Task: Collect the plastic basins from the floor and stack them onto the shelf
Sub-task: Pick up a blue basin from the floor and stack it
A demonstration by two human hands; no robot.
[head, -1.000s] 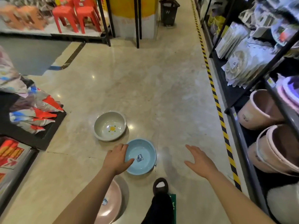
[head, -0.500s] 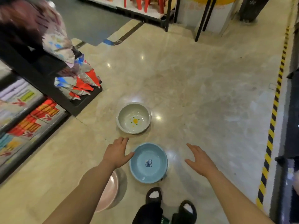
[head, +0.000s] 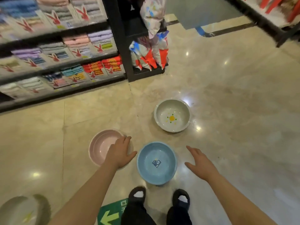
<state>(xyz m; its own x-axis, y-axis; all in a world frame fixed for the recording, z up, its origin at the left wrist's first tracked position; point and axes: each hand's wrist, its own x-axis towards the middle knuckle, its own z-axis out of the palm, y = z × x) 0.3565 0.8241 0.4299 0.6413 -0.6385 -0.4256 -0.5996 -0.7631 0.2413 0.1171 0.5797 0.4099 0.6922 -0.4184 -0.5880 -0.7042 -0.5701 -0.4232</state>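
Three round basins sit mouth-up on the floor [head: 227, 111] — no long axis to speak of. The blue basin [head: 156, 163] lies just ahead of the feet, between both hands; left hand [head: 119, 153] and right hand [head: 200, 163] are spread, holding nothing. Pink basin [head: 100, 145] left, grey basin [head: 172, 117] beyond.

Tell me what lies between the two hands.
The blue basin sits on the floor between the left hand and right hand, in the head view.
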